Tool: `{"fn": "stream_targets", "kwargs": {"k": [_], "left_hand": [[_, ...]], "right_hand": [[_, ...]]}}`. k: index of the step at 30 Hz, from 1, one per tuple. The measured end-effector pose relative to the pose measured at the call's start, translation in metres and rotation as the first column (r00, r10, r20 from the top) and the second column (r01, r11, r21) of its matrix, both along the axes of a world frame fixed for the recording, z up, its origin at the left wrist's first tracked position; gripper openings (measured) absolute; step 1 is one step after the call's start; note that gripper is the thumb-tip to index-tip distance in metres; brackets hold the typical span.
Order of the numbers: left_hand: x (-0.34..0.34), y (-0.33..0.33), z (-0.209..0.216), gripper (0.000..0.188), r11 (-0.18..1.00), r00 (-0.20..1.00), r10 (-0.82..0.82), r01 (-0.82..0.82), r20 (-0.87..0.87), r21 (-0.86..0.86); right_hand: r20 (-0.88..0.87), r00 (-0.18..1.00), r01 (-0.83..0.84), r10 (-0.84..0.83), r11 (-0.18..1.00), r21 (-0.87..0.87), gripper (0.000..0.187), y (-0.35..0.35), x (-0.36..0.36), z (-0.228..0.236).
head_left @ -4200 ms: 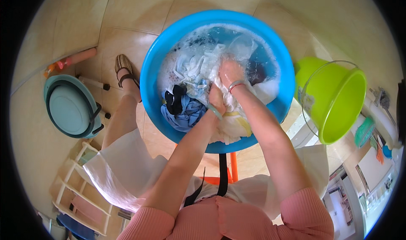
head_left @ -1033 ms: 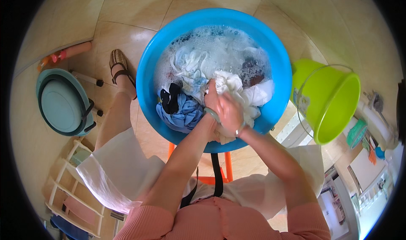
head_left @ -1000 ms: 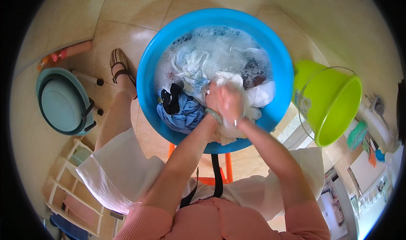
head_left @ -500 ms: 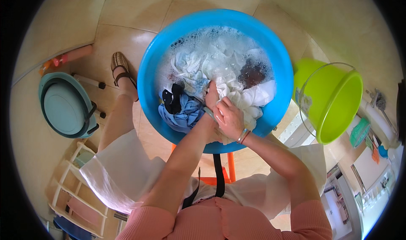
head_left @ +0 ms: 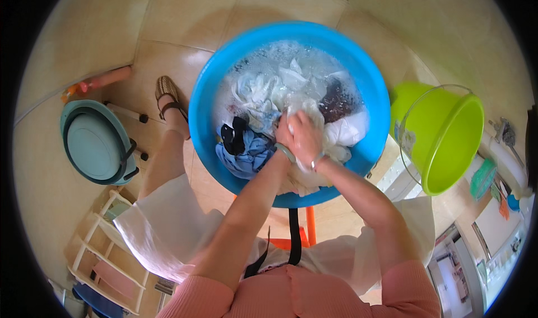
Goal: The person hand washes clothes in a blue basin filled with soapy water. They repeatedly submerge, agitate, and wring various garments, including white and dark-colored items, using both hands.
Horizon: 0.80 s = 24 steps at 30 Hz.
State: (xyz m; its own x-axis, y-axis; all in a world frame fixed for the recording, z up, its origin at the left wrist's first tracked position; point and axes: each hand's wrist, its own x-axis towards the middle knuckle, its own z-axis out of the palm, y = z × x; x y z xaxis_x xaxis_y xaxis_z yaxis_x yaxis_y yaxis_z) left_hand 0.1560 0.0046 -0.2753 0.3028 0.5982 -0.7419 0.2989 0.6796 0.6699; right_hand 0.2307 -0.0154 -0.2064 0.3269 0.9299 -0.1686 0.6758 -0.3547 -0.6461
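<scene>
A large blue tub holds soapy water and wet laundry. My right hand has its fingers closed on white cloth in the middle of the tub. My left hand, with a pale green bangle at its wrist, is pressed close beside it in the same cloth. Its fingertips are hidden by the cloth and the right hand. To the left lie a blue garment and a black piece of cloth. Dark cloth floats at the right above another white bundle.
A lime green bucket with a wire handle leans over at the right. On the left, a grey-green basin stands near a cream rack. An orange stool shows below the tub. My sandalled foot is left of it.
My right hand has shifted off my left wrist, up and forward onto the white cloth beside my left hand. The whole view has moved slightly, so the tub appears a little lower.
</scene>
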Motion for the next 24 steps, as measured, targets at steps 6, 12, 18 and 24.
{"fn": "stream_targets", "kwargs": {"k": [6,12,18,24], "left_hand": [[-0.015,-0.021,-0.052,0.035,0.972,0.976,-0.166,0.186,-0.139,0.144],[0.014,-0.007,-0.019,0.039,0.616,0.718,0.695,-0.618,-0.033,-0.489],[0.014,0.001,-0.003,0.031,0.726,0.662,0.66,-0.437,0.356,-0.531],[-0.012,-0.04,-0.078,0.03,0.99,0.985,0.141,-0.138,0.104,-0.035]], "right_hand": [[-0.101,0.995,-0.019,0.017,1.0,-0.02,0.016,-0.008,-0.001,-0.01],[0.124,0.983,-0.08,0.132,0.932,-0.354,0.024,0.072,0.041,-0.064],[-0.014,0.997,-0.076,0.075,0.993,-0.086,0.013,0.016,0.01,0.002],[-0.027,0.998,-0.059,0.059,0.998,-0.012,0.015,0.0,0.001,-0.005]]}}
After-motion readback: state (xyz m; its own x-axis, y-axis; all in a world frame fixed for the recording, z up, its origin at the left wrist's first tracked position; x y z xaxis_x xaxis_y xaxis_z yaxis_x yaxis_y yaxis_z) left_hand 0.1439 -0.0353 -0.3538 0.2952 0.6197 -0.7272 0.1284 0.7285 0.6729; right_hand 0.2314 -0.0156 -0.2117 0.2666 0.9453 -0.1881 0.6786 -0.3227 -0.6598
